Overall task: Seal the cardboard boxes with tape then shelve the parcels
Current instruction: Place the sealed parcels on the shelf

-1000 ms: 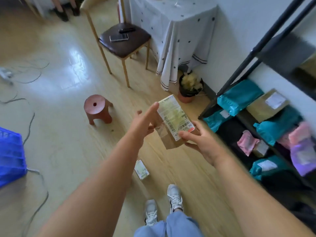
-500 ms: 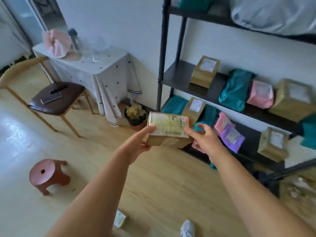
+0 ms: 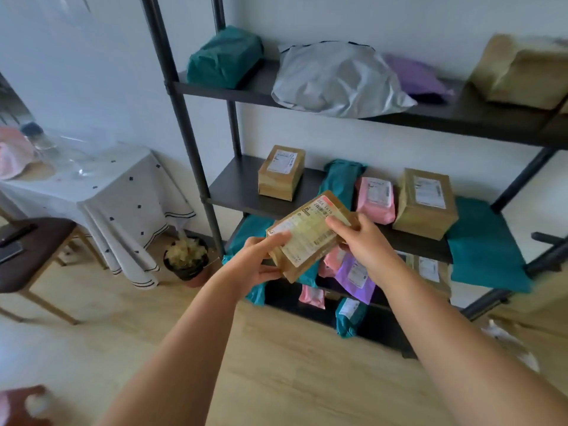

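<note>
While a tall black metal shelving rack (image 3: 184, 133) fills the right half of the view against a white wall, a small table draped in a white dotted cloth (image 3: 123, 192) stands just to its left, and a wooden chair with a dark brown seat (image 3: 30, 250) stands beside that. On the top shelf lies a puffy grey plastic mailer bag (image 3: 335, 78), with a teal wrapped parcel (image 3: 224, 56) at its left. The middle shelf carries a taped brown cardboard box with a white label (image 3: 425, 204) towards the right, a pink plastic mailer (image 3: 375, 199) touching its left side, and a smaller brown labelled box (image 3: 281, 172) well apart at the left end. A dark pot of pale yellow flowers (image 3: 187, 256) sits on the wood floor between table and rack. The task's parcel, a small brown cardboard box with a yellowish shipping label (image 3: 307, 232), is held in the air in front of the rack, tilted, label up, not resting on any shelf. The left hand (image 3: 252, 265) grips its near left end, thumb on the label and fingers curled beneath. The right hand (image 3: 365, 244) holds the far right end, one finger laid across the label and the rest wrapped round the edge.
</note>
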Motion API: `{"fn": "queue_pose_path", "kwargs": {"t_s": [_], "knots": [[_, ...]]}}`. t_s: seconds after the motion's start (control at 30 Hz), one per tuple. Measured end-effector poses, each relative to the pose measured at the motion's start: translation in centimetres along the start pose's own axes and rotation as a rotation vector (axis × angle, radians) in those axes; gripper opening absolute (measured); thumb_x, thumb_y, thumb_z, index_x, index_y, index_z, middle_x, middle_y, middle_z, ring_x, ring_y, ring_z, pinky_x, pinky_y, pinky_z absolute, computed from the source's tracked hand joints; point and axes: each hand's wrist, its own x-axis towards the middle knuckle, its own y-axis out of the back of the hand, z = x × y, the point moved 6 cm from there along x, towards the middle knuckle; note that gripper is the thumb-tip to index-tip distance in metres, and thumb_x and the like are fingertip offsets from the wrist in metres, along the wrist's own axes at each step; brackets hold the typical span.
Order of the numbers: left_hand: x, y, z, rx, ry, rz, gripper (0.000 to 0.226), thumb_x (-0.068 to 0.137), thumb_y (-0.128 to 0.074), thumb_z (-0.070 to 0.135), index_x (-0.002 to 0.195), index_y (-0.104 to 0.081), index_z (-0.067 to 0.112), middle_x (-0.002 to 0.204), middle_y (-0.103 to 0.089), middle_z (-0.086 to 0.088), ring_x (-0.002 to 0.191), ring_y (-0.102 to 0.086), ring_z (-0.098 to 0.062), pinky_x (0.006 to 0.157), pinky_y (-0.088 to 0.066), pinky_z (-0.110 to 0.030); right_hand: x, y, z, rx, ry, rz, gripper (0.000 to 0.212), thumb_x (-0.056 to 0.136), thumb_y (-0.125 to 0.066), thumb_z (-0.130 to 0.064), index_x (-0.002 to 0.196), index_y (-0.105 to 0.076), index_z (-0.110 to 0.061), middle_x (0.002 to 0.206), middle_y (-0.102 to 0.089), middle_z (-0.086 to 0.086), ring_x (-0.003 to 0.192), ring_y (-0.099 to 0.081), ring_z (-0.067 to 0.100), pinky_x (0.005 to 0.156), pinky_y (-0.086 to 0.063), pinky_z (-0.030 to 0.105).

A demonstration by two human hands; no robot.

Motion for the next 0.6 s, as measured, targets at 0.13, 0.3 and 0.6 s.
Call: {"fn": "queue_pose_path", "kwargs": {"t_s": [0.13,0.3,0.6], "knots": [[2.6,0.2,0.3,-0.226,-0.03,0.121,0.073,0.074,-0.079,0.047,0.133,-0.048,0.016,0.121,-0.061,-0.014,0.109,-0.065,-0.028,0.092,-0.057,-0.041,2.9,-0.5,-0.6,0.026,-0.022,0.043,0.097,0.073,-0.068,-0.073,0.151,-0.033,-0.027,0.143,-0.052,-0.002,0.126,-0.056,0.02,0.109,-0.043,0.048],[6.1,2.6,0.5,-0.295,-0.039,0.293,0.071,0.07,-0.082,0.048,0.126,-0.049,0.019,0.119,-0.064,-0.01,0.108,-0.066,-0.024,0.093,-0.055,-0.038,5.3,-5.8,-1.0,-0.002,-0.034,-0.088,0.092,0.07,-0.068,-0.069,0.148,-0.039,-0.029,0.129,-0.063,-0.007,0.117,-0.061,0.016,0.106,-0.047,0.047],[14.4,11.3,4.5,-0.126,0.082,0.354,0.078,0.072,-0.069,0.072,0.129,-0.047,0.023,0.113,-0.054,-0.001,0.109,-0.054,-0.027,0.092,-0.049,-0.043,14.7,-16.7,-4.6,-0.119,-0.02,-0.152,0.07,0.094,-0.063,-0.045,0.154,-0.031,-0.033,0.15,-0.047,-0.006,0.132,-0.052,0.019,0.109,-0.045,0.046]]}}
